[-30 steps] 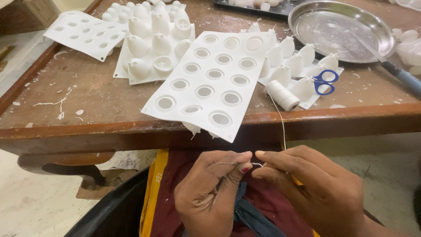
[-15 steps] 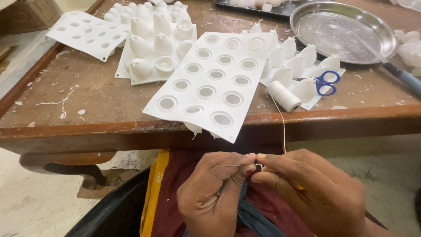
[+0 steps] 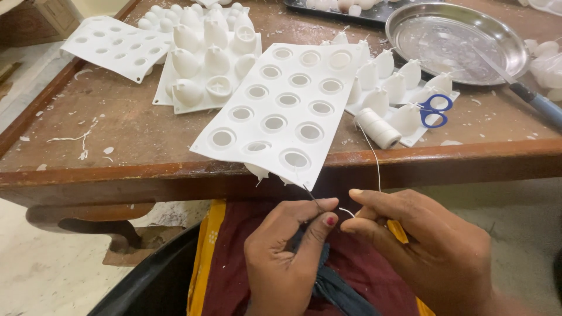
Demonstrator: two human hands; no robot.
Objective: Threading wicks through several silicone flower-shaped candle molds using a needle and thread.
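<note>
Worn wooden table [image 3: 117, 140], pale floor [image 3: 41, 275]

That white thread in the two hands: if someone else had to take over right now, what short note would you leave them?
Left hand: fingers pinch a thin needle-like piece just below the table edge.
Right hand: fingers pinch the white thread, which runs up to the spool on the table.
White mould tray with round holes overhangs the edge, directly above the hands. Blue-handled scissors lie beside the spool, on a tray of white cone shapes.
Done: several cone shapes already show short thread ends at their tips.
Left: the thread end and the needle-like piece look not yet joined; I cannot tell for certain.
</note>
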